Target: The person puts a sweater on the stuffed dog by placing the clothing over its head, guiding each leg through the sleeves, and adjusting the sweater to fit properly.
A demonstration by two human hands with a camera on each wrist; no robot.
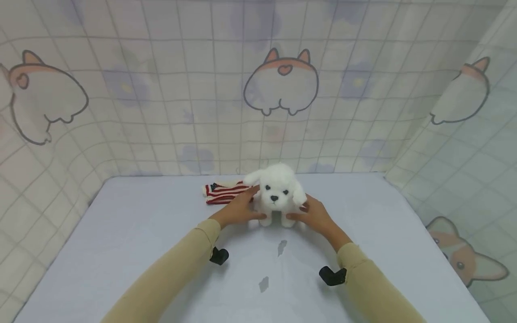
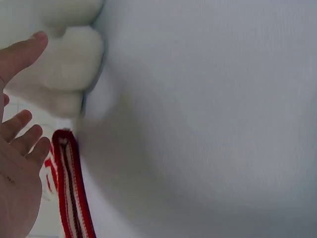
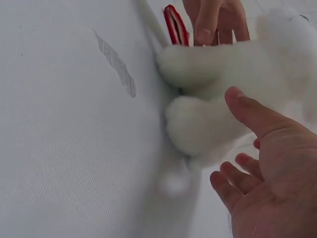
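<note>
A white plush dog [image 1: 278,190] stands upright near the back of the table, facing the head camera. On its left side in the picture is my left hand [image 1: 241,208], thumb by a front leg and fingers spread; my right hand [image 1: 317,217] flanks the other side likewise. In the right wrist view, the right hand [image 3: 277,183] has its thumb before the plush dog's leg [image 3: 190,126], fingers loosely bent and not closed round it. The left wrist view shows the left hand [image 2: 20,183] similarly loose. A folded red-and-cream striped knit piece [image 1: 226,194] lies beside the left hand, partly covered by it.
The pale table [image 1: 169,202] has two grey patches [image 1: 264,284] on its front middle. Checked curtains [image 1: 194,89] with corgi drawings hang behind and along both sides. A black camera mount [image 1: 220,255] sits at each wrist.
</note>
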